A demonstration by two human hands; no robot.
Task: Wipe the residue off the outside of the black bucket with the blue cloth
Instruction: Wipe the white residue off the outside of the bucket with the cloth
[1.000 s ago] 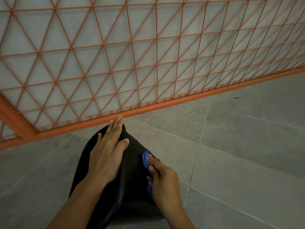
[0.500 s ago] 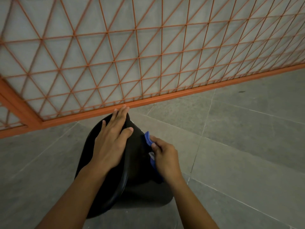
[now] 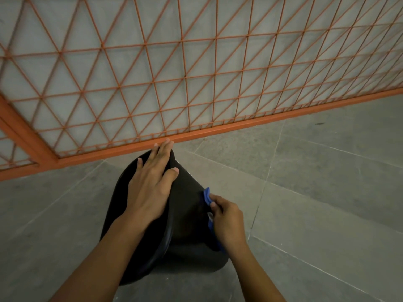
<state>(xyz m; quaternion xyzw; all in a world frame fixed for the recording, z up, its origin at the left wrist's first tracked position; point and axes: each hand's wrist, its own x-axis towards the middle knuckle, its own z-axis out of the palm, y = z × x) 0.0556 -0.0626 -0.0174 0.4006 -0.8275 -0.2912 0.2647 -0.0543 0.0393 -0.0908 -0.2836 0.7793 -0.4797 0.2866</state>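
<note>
Black bucket, matte, tipped on side. Left hand flat on it, fingers straight. Right hand pinches blue cloth vs. bucket wall.

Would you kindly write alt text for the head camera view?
A person's right hand holds a blue cloth against the side of a black bucket tipped over on a grey tiled floor, while the left hand rests flat on it. An orange lattice fence stands behind.

Matt black bucket, soft blue cloth, painted metal grille
</note>
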